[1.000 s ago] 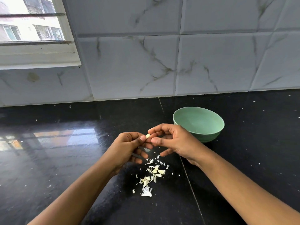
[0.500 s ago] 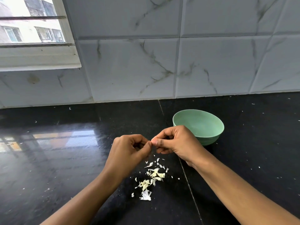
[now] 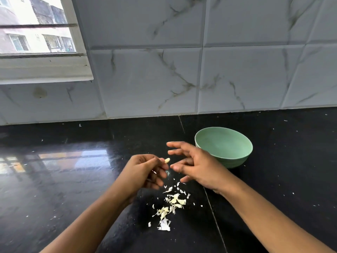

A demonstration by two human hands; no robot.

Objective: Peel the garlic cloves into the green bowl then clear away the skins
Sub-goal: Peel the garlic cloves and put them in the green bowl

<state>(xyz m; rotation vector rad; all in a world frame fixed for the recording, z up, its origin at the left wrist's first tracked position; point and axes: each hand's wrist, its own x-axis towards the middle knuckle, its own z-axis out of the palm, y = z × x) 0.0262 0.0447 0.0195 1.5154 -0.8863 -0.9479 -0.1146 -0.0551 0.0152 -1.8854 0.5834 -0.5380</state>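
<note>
Many pale garlic skins [image 3: 170,207] lie scattered on the black worktop [image 3: 73,179], nearest, between the two forearms. Just beyond them, the left hand [image 3: 143,172] pinches a small garlic clove [image 3: 167,160] at its fingertips, its other fingers curled. To its right, the right hand [image 3: 197,167] is spread wide, holding nothing, close beside the clove. Farther right, behind that hand, stands the green bowl [image 3: 226,148].

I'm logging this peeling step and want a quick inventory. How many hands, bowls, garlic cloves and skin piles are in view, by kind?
Hands: 2 (left hand, right hand)
Green bowl: 1
Garlic clove: 1, pinched in the left hand
Pile of skins: 1, loosely scattered
Total: 5
</note>
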